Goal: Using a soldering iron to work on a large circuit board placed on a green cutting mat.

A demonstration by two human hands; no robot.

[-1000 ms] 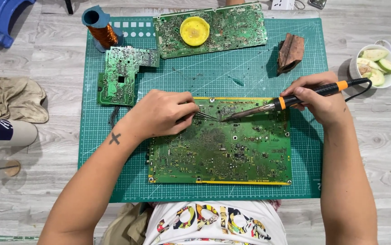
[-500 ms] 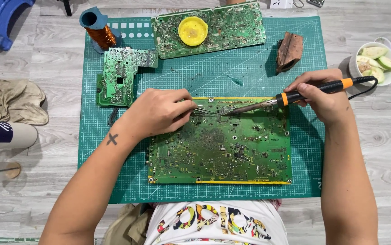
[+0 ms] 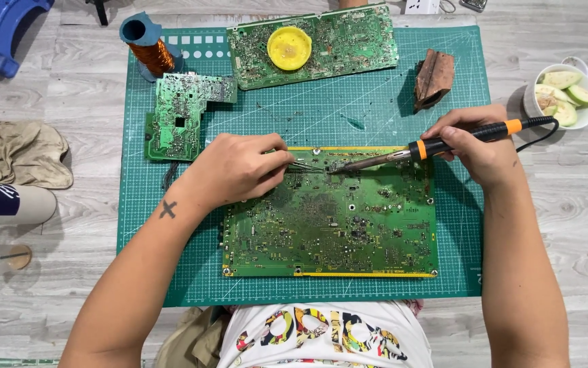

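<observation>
The left hand [image 3: 236, 170] is resting on the upper left part of the large green rectangular printed circuit board [image 3: 331, 215], which is lying flat near the front edge of the green gridded cutting mat [image 3: 307, 112], and its fingers are pinching together on a pair of thin metal tweezers [image 3: 300, 165] whose tips are pointing right along the board's top edge. The right hand [image 3: 474, 146] is wrapping closed around the black and orange handle of a soldering iron [image 3: 420, 148], with the metal tip angling down to the board just beside the tweezer tips. Doing this well seems to call for keeping both wrists braced, letting the tip sit only on the joint, and keeping the tweezers steady and clear of neighbouring parts. Farther back on the mat are lying a smaller green notched circuit board [image 3: 181, 116], a longer board carrying a round yellow disc [image 3: 289, 48], a spool of copper wire [image 3: 149, 51] and a brown block [image 3: 433, 78]; a white bowl of pale green fruit slices [image 3: 563, 95] is sitting on the floor to the right.
</observation>
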